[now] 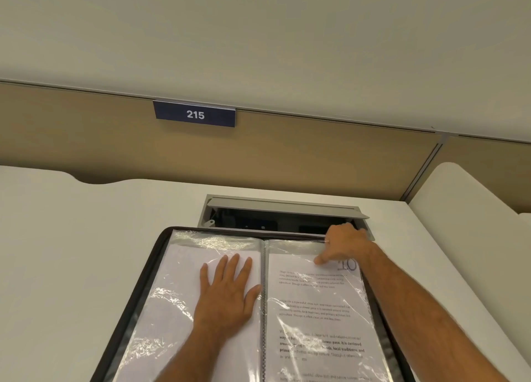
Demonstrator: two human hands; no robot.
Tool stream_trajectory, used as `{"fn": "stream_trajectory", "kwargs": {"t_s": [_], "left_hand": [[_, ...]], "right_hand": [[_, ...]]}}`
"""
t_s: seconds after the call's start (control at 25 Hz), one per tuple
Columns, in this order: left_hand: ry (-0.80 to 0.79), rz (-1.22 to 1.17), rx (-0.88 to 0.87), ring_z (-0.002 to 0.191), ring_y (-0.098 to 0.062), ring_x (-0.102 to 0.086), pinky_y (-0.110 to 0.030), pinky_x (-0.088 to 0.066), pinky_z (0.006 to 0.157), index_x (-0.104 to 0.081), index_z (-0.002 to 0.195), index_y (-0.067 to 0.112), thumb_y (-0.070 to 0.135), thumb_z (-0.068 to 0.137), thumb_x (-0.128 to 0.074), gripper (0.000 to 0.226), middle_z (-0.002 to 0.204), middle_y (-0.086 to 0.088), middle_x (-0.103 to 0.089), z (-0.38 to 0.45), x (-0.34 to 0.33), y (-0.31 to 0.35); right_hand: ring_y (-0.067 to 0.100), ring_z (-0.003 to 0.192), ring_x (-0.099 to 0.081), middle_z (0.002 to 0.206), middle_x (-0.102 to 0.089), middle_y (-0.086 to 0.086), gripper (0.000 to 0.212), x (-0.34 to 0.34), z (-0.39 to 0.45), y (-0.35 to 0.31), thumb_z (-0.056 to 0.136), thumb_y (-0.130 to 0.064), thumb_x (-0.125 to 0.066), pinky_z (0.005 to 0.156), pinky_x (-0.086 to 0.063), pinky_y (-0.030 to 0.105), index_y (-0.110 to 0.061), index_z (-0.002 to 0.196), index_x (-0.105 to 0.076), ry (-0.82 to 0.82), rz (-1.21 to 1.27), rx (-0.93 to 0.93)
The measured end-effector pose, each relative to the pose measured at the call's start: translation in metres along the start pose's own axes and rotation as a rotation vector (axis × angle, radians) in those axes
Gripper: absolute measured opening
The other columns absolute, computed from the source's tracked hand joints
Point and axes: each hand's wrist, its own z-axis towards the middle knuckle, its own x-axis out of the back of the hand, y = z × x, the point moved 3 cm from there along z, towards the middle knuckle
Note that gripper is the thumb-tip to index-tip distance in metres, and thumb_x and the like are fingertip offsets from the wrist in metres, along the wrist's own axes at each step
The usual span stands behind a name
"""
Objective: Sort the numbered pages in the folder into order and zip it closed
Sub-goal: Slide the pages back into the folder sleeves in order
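Note:
A black zip folder (135, 304) lies open on the white desk, its clear plastic sleeves spread left and right of a spiral spine (263, 309). My left hand (227, 292) presses flat on the left sleeve, which shows a blank sheet. On the right sleeve lies a printed page (319, 318) marked 10 in its top right corner. My right hand (342, 245) is at the top edge of that sleeve, thumb on the plastic over the page and fingers curled over the opening, pinching it.
Just behind the folder a grey cable hatch (281, 206) in the desk (71, 252) stands open. A tan partition with a sign reading 215 (195, 114) rises at the back. A second desk surface (471, 197) adjoins on the right.

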Motion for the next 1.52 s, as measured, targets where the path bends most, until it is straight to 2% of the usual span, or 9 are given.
{"fn": "stream_trajectory", "kwargs": {"t_s": [0.08, 0.2, 0.4, 0.52, 0.68, 0.8, 0.92, 1.16, 1.52], "left_hand": [[0.001, -0.004, -0.002, 0.134, -0.029, -0.052, -0.055, -0.015, 0.110, -0.047, 0.146, 0.031, 0.065, 0.100, -0.026, 0.061, 0.147, -0.002, -0.054, 0.000, -0.001, 0.000], [-0.004, -0.013, 0.010, 0.135, -0.029, -0.051, -0.055, -0.014, 0.111, -0.047, 0.146, 0.031, 0.064, 0.100, -0.025, 0.061, 0.147, -0.003, -0.054, 0.000, -0.002, -0.002], [-0.041, -0.036, 0.001, 0.134, -0.029, -0.052, -0.054, -0.015, 0.111, -0.050, 0.145, 0.031, 0.065, 0.100, -0.021, 0.063, 0.146, -0.002, -0.055, 0.000, -0.003, 0.000], [-0.060, -0.062, 0.013, 0.138, -0.028, -0.048, -0.056, -0.015, 0.113, -0.048, 0.146, 0.033, 0.071, 0.098, -0.013, 0.071, 0.150, -0.001, -0.051, -0.001, -0.001, -0.002], [0.015, -0.235, 0.030, 0.153, -0.016, -0.012, -0.047, 0.004, 0.121, -0.024, 0.156, 0.035, 0.087, 0.071, 0.019, 0.108, 0.165, 0.009, -0.019, 0.000, 0.015, -0.004], [0.073, -0.502, 0.120, 0.147, -0.016, -0.028, -0.039, -0.015, 0.122, -0.036, 0.151, 0.029, 0.083, 0.082, -0.027, 0.088, 0.159, 0.005, -0.034, -0.001, 0.038, -0.013], [0.116, -0.431, 0.228, 0.145, -0.020, -0.031, -0.040, -0.028, 0.117, -0.040, 0.148, 0.027, 0.057, 0.090, -0.059, 0.068, 0.157, 0.002, -0.036, -0.014, 0.053, -0.036], [0.035, -0.382, 0.604, 0.131, -0.032, -0.040, -0.046, -0.037, 0.106, -0.046, 0.141, 0.025, 0.052, 0.078, -0.071, 0.073, 0.146, -0.005, -0.041, -0.067, 0.062, -0.087], [-0.122, -0.577, 0.756, 0.103, -0.030, -0.054, -0.039, -0.049, 0.088, -0.044, 0.115, 0.009, 0.039, 0.071, -0.077, 0.062, 0.106, -0.006, -0.055, -0.092, 0.075, -0.111]], "right_hand": [[0.017, 0.091, -0.063, 0.093, -0.067, 0.000, 0.050, -0.003, -0.002, 0.023, 0.064, -0.060, -0.084, 0.087, -0.054, 0.034, -0.021, 0.086, -0.061, -0.027, 0.070, -0.061], [0.016, 0.079, -0.065, 0.082, -0.067, 0.002, 0.039, -0.005, -0.012, 0.048, 0.070, -0.041, -0.089, 0.063, -0.052, 0.024, -0.016, 0.075, -0.060, -0.012, 0.416, -0.073], [0.029, 0.095, -0.071, 0.109, -0.068, 0.012, 0.053, -0.027, -0.047, 0.064, 0.077, -0.014, -0.085, 0.070, -0.062, 0.039, -0.020, 0.117, -0.050, 0.018, 1.127, -0.121], [0.030, 0.091, -0.074, 0.107, -0.073, 0.013, 0.047, -0.054, -0.072, 0.067, 0.079, -0.011, -0.083, 0.077, -0.062, 0.045, -0.010, 0.118, -0.056, -0.081, 1.191, -0.182], [0.029, 0.087, -0.076, 0.098, -0.077, 0.012, 0.038, -0.081, -0.102, 0.067, 0.080, -0.005, -0.080, 0.073, -0.062, 0.042, -0.004, 0.112, -0.061, -0.090, 1.221, -0.245], [0.028, 0.085, -0.076, 0.098, -0.077, 0.010, 0.036, -0.090, -0.120, 0.065, 0.079, -0.001, -0.079, 0.073, -0.062, 0.042, -0.003, 0.110, -0.062, -0.100, 1.217, -0.263], [0.027, 0.089, -0.076, 0.100, -0.077, 0.009, 0.037, -0.097, -0.132, 0.062, 0.078, 0.004, -0.077, 0.084, -0.061, 0.045, -0.003, 0.111, -0.063, -0.110, 1.180, -0.249], [0.032, 0.090, -0.075, 0.098, -0.077, 0.013, 0.029, -0.084, -0.156, 0.046, 0.084, 0.006, -0.072, 0.088, -0.059, 0.050, 0.000, 0.111, -0.065, 0.002, 1.287, -0.223], [0.036, 0.083, -0.075, 0.097, -0.076, 0.016, 0.026, -0.051, -0.164, 0.036, 0.085, 0.003, -0.072, 0.083, -0.060, 0.055, -0.005, 0.109, -0.064, 0.092, 1.230, -0.228]]}}
